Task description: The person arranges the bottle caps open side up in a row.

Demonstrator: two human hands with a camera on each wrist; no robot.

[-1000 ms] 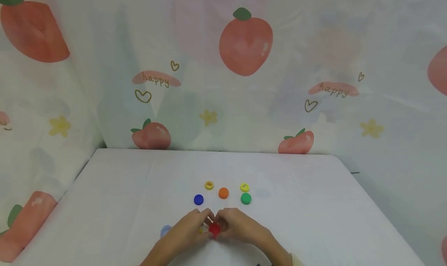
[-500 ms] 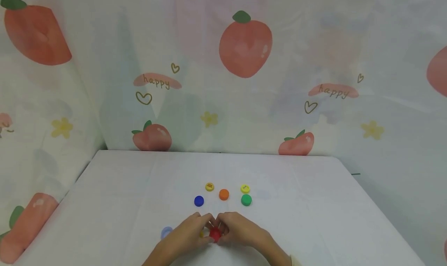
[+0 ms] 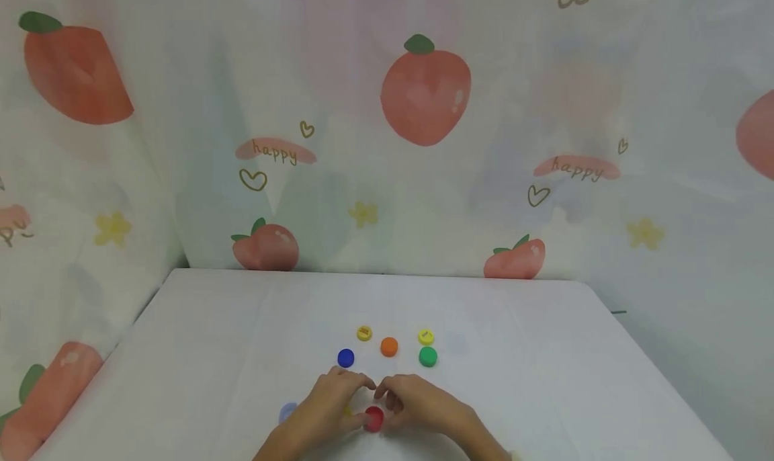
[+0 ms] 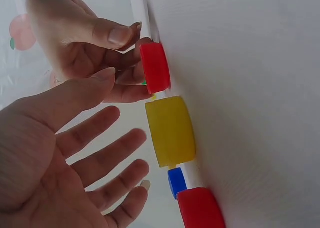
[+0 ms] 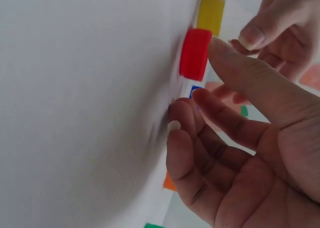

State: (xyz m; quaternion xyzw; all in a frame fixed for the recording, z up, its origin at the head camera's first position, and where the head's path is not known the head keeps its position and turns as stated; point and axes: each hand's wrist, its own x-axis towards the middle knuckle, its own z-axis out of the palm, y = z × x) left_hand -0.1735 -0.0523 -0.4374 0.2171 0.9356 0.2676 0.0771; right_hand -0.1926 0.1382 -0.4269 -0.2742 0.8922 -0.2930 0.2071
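A red bottle cap (image 3: 374,419) lies on the white table between the two hands. My left hand (image 3: 331,407) is beside it, thumb tip overlapping the cap's left edge in the head view. Fingers apart, that left hand (image 4: 75,153) holds nothing in the left wrist view. My right hand (image 3: 423,406) is at the cap's other side; its thumb (image 5: 250,73) comes right to the cap's edge, and its other fingers are loosely bent. A yellow cap (image 4: 172,132) and a second red cap (image 4: 201,208) stand near the left hand, mostly hidden by it in the head view.
Farther back lie a dark blue cap (image 3: 346,358), an orange cap (image 3: 390,347), a green cap (image 3: 428,356) and two yellow ones, left (image 3: 364,333) and right (image 3: 426,337). A pale blue disc (image 3: 287,411) shows left of the left wrist. A fruit-print curtain (image 3: 423,205) hangs behind the table.
The fingertips of both hands have drawn apart, and the red cap between them shows more fully. The whole head view has shifted, so everything sits slightly lower.
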